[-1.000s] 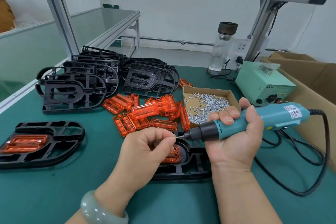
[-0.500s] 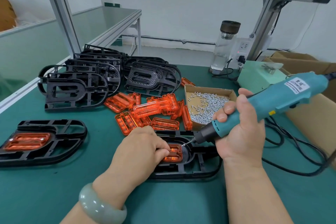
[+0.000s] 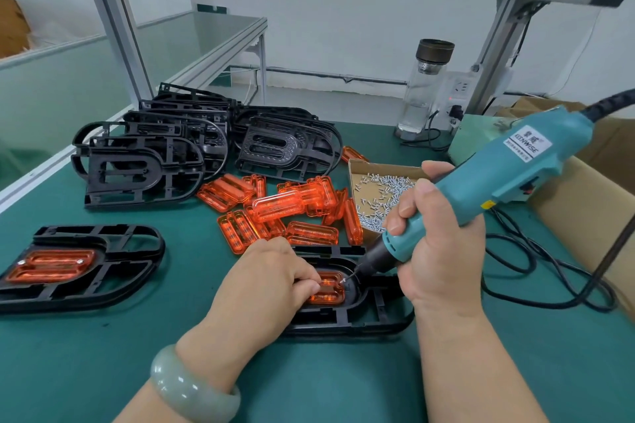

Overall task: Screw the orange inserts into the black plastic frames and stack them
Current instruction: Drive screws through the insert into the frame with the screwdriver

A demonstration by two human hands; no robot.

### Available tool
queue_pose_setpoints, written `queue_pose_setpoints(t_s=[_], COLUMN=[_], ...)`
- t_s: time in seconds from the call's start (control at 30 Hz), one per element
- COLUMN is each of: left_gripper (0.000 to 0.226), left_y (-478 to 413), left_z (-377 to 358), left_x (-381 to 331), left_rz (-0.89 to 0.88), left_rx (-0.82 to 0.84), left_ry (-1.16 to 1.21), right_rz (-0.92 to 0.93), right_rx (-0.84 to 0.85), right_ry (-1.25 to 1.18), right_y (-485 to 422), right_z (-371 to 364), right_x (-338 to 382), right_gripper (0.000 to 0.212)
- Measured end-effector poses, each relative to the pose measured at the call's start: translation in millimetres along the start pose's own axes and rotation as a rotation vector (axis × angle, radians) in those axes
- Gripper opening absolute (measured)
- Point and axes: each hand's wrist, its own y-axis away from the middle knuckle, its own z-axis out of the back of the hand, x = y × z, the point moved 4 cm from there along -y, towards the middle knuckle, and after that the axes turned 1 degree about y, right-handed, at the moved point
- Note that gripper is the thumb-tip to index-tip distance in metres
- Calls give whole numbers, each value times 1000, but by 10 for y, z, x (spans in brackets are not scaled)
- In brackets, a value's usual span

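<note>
A black plastic frame (image 3: 372,318) lies on the green mat in front of me with an orange insert (image 3: 330,297) seated in it. My left hand (image 3: 268,282) bears down on that insert with curled fingers. My right hand (image 3: 436,251) grips a teal electric screwdriver (image 3: 515,165), tilted so its bit meets a small screw (image 3: 342,280) at the insert's right end. At the left lies another frame (image 3: 117,271) with an orange insert (image 3: 51,264) fixed in it. Loose orange inserts (image 3: 292,206) are heaped in the middle, and empty black frames (image 3: 144,168) are piled behind them.
A cardboard tray of silver screws (image 3: 378,189) sits behind my right hand. A glass bottle (image 3: 422,89) and a pale green power unit (image 3: 481,134) stand at the back right. A large cardboard box (image 3: 591,209) lines the right edge, and the screwdriver's black cable (image 3: 549,285) loops beside it.
The screwdriver has swung from nearly level to steeply tilted, and its bit has come down onto the insert. My left hand has dropped from the bit tip onto the insert.
</note>
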Motion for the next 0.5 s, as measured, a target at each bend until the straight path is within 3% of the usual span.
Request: queue_pose_setpoints(t_s=[0.5], left_gripper=[11], left_y=[-2], left_z=[0], left_x=[-8], left_rz=[-20], left_rx=[-21], left_ry=[13], right_rz=[16], right_rx=[91], right_ry=[43], right_y=[32], right_z=[-114], right_x=[49], right_gripper=[17])
